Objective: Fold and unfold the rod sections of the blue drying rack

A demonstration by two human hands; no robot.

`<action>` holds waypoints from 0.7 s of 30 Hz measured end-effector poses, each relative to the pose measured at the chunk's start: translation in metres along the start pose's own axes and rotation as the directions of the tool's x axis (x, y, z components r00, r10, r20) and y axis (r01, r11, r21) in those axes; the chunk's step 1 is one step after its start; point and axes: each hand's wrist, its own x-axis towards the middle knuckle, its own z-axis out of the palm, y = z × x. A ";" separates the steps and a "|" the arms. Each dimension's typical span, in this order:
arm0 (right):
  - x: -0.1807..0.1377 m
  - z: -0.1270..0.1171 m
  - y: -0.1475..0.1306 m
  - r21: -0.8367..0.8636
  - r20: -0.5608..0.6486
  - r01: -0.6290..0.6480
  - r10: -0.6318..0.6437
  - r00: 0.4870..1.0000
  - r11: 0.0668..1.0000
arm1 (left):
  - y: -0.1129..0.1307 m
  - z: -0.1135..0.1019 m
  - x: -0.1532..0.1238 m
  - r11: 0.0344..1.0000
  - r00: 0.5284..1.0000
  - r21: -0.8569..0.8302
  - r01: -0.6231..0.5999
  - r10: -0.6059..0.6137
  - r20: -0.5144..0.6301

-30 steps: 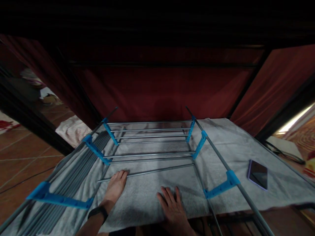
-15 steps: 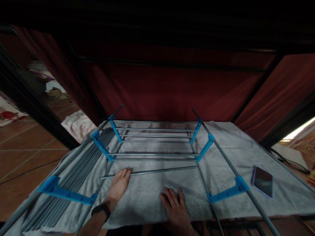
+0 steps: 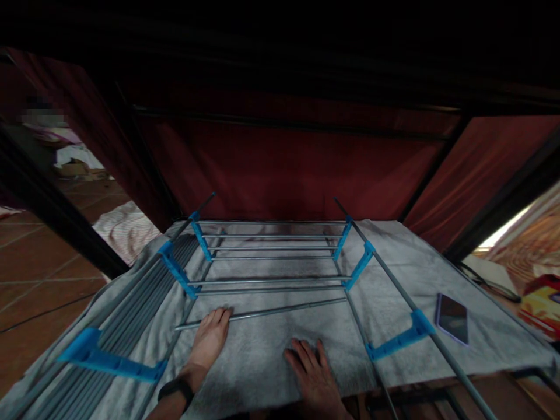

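My left hand (image 3: 210, 339), with a black band on its wrist, is closed over a loose grey metal tube (image 3: 280, 310) near its left end. This tube slants slightly across the grey cloth, in front of a partly assembled rack with blue plastic brackets (image 3: 359, 266) and metal crossbars (image 3: 271, 281). Flat on the cloth to the right lies my right hand (image 3: 311, 367), fingers spread and holding nothing. It is below the loose tube and apart from it. Two nearer blue brackets (image 3: 400, 338) stand left and right of my hands, joined to the long side tubes.
Several spare tubes (image 3: 135, 309) lie bundled along the left side of the cloth (image 3: 254, 373). A phone (image 3: 452, 319) rests at the right. Dark frame posts and a red curtain (image 3: 280, 169) enclose the far side; tiled floor (image 3: 48, 274) shows at left.
The view has shifted slightly to the right, so most things appear a little farther left and lower. Both hands keep nearly the same places relative to the rack and loose tube.
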 end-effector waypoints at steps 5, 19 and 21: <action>-0.002 -0.006 0.002 0.134 0.141 -0.042 0.022 0.990 0.990 | 0.000 0.001 0.001 1.000 1.000 -0.001 -0.009 0.009 0.006; 0.005 -0.026 -0.008 0.222 0.255 -0.188 0.129 0.958 0.957 | -0.009 0.009 0.004 0.998 0.996 0.006 -0.064 0.064 -0.066; -0.007 -0.014 -0.023 0.143 0.116 -0.197 0.181 0.977 0.970 | -0.009 0.008 0.005 0.998 0.996 0.010 -0.063 0.064 -0.061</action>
